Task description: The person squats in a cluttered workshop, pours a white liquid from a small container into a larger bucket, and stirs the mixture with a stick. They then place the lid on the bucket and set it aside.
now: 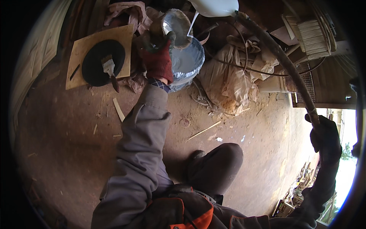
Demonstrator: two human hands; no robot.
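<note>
My left hand (158, 61), in a red knit glove, is closed on the side of a small round bowl (167, 27) with pale paint-like liquid in it. The bowl is held over the rim of a grey-smeared bucket (199, 57) of whitish-grey liquid. My gloved right hand (326, 139) grips the lower end of a long dark stick handle (280, 57). At its far end is a white scoop-like vessel (217, 7), partly cut off by the picture's top edge. From it a thin white stream (193, 23) runs down near the bowl's right edge.
Left of the bucket, a paintbrush (108, 66) lies on a black disc (91, 72) on a square wooden board (127, 57). Crumpled plastic sacks (228, 76) stand right of the bucket. Wood scraps (204, 130) lie on the brown floor (76, 152). A thin cable (267, 73) crosses behind the stick.
</note>
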